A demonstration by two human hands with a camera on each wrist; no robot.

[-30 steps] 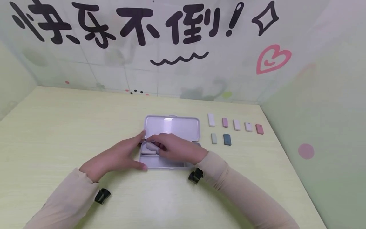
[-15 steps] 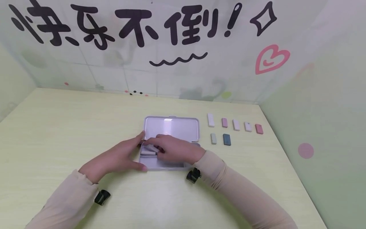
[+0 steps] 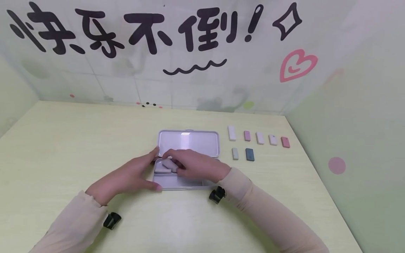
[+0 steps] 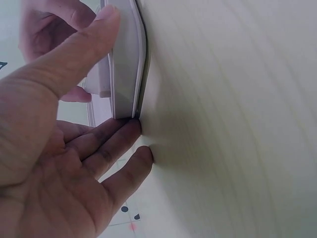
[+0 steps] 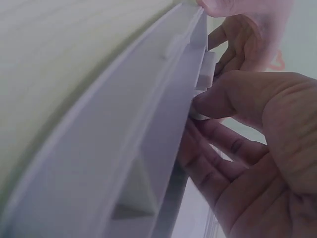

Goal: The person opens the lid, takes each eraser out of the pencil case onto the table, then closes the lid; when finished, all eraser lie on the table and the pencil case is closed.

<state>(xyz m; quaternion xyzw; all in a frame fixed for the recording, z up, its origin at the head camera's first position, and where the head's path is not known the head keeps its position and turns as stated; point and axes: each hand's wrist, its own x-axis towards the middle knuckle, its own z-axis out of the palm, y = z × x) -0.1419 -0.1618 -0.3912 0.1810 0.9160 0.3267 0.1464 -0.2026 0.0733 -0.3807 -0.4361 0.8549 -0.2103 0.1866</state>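
Observation:
An opened lilac-grey pencil case lies on the table, its lid folded back. My right hand reaches into the rear compartment and pinches a whitish eraser there, held at a slant; its far end lies behind my fingers. Beside it, along the divider, lies another pale eraser. At the case's left end, my left hand is spread: the thumb rests on the front rim and the fingers touch the back left corner. In the left wrist view its fingers are nearly straight against the case.
To the right of the case, two rows of erasers lie apart on the table, among them a long white eraser, a red eraser and a dark blue eraser. Walls stand at the table's back and right.
The eraser in my right hand dipped half a second ago, and now is tilted up and shows more again. My left hand stays at the case; the head view has shifted slightly.

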